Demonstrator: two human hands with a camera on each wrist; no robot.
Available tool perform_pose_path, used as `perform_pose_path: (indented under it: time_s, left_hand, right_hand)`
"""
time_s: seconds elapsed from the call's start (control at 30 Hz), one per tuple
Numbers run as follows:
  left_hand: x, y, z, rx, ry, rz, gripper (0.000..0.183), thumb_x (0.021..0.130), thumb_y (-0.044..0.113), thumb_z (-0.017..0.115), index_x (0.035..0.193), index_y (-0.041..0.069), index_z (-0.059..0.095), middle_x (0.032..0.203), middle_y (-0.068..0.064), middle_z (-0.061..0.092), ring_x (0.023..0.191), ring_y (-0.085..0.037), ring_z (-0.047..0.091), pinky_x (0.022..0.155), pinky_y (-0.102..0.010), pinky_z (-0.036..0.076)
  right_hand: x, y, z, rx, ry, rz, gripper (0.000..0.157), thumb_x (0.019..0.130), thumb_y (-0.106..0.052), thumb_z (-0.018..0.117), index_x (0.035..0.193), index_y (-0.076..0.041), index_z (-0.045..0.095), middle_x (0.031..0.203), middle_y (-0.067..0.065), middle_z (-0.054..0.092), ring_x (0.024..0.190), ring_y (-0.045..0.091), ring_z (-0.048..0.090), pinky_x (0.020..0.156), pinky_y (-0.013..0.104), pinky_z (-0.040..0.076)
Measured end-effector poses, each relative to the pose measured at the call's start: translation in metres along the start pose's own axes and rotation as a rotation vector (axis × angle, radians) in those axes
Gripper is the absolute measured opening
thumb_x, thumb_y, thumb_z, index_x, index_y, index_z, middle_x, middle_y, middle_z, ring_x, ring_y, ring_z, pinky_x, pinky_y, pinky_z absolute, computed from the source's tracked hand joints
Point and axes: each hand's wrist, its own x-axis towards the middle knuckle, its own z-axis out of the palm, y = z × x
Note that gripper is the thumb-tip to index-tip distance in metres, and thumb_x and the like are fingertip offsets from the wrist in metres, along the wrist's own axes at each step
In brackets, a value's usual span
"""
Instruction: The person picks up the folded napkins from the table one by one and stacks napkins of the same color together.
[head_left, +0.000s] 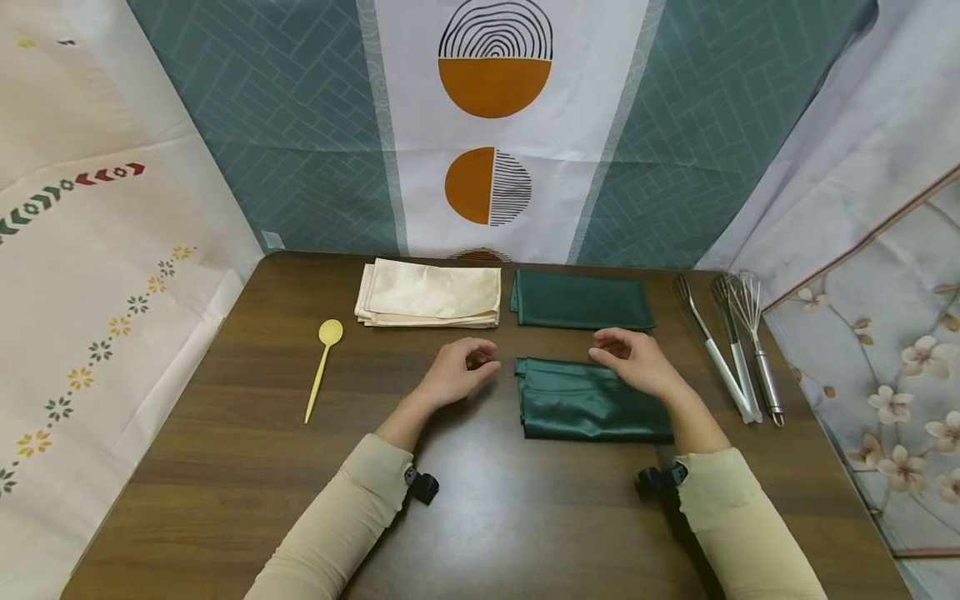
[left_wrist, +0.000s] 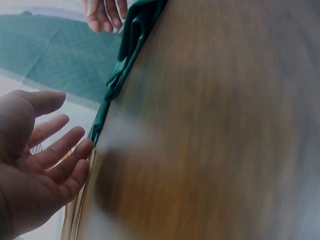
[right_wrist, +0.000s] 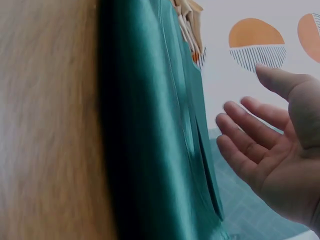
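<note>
In the head view a folded dark green satin cloth lies at mid table, right of centre. Over its back right part hovers the right hand, fingers loosely bent and nothing in them; the right wrist view shows that hand with its fingers spread. Left of the cloth, above bare wood, the left hand is held with relaxed fingers and an empty palm. A second folded green cloth lies behind the first. Beside it, to the left, is a stack of folded cream cloth.
A yellow spoon lies on the left of the brown wooden table. Several metal whisk-like utensils with long handles lie along the right side. Patterned fabric hangs behind the table and on both sides.
</note>
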Motion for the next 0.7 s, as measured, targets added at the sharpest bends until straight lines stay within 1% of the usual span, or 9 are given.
perform_pose_path:
  time_s: [0.07,0.17,0.4,0.5,0.57,0.6,0.7]
  left_hand:
    - [0.0,0.001,0.004,0.001,-0.002,0.001,0.032,0.097,0.017,0.071,0.124,0.0,0.067,0.119,-0.012,0.069,0.108,-0.025,0.066,0.096,-0.041,0.053]
    - [0.001,0.003,0.01,-0.003,0.005,0.013,0.032,0.097,0.017,0.071,0.124,-0.001,0.067,0.119,-0.013,0.068,0.11,-0.026,0.065,0.095,-0.042,0.053]
    - [0.003,0.008,0.021,-0.02,-0.013,0.0,0.038,0.098,0.019,0.07,0.13,0.0,0.064,0.124,-0.013,0.064,0.116,-0.027,0.06,0.097,-0.042,0.051]
    - [0.004,0.01,0.026,-0.028,-0.02,0.01,0.04,0.098,0.019,0.07,0.132,0.0,0.062,0.126,-0.015,0.063,0.118,-0.028,0.059,0.098,-0.043,0.051]
    - [0.006,0.012,0.029,-0.029,-0.018,0.021,0.04,0.097,0.018,0.07,0.132,-0.001,0.061,0.126,-0.015,0.062,0.119,-0.029,0.059,0.098,-0.044,0.05]
    - [0.006,0.012,0.03,-0.027,-0.015,0.025,0.04,0.097,0.018,0.07,0.132,-0.001,0.061,0.126,-0.016,0.062,0.119,-0.03,0.059,0.099,-0.044,0.05]
    - [0.008,0.013,0.034,-0.001,-0.012,0.029,0.041,0.097,0.019,0.07,0.132,0.0,0.061,0.127,-0.015,0.062,0.119,-0.03,0.059,0.101,-0.044,0.048]
  right_hand:
    - [-0.004,0.004,-0.003,-0.016,-0.02,-0.018,0.044,0.101,-0.027,0.065,0.132,0.005,0.061,0.121,0.019,0.068,0.109,0.035,0.066,0.092,0.05,0.053]
    - [-0.01,0.011,-0.007,-0.01,-0.016,-0.019,0.044,0.101,-0.026,0.066,0.132,0.005,0.06,0.122,0.019,0.068,0.111,0.036,0.065,0.094,0.052,0.052]
    - [-0.021,0.027,-0.019,-0.052,0.051,0.005,0.046,0.101,-0.027,0.065,0.133,0.005,0.06,0.122,0.022,0.067,0.113,0.04,0.064,0.094,0.056,0.051]
    - [-0.025,0.032,-0.025,-0.052,0.071,0.012,0.045,0.101,-0.026,0.065,0.132,0.006,0.059,0.122,0.024,0.067,0.113,0.042,0.064,0.094,0.056,0.051]
    - [-0.028,0.036,-0.029,-0.049,0.078,0.017,0.045,0.102,-0.026,0.064,0.132,0.007,0.059,0.122,0.025,0.067,0.112,0.042,0.065,0.093,0.054,0.052]
    - [-0.029,0.038,-0.031,-0.051,0.08,0.021,0.045,0.102,-0.026,0.064,0.132,0.007,0.058,0.122,0.025,0.067,0.112,0.042,0.065,0.092,0.05,0.053]
    - [-0.034,0.045,-0.035,-0.069,0.088,0.037,0.046,0.102,-0.026,0.064,0.133,0.007,0.058,0.121,0.025,0.067,0.111,0.042,0.065,0.087,0.036,0.055]
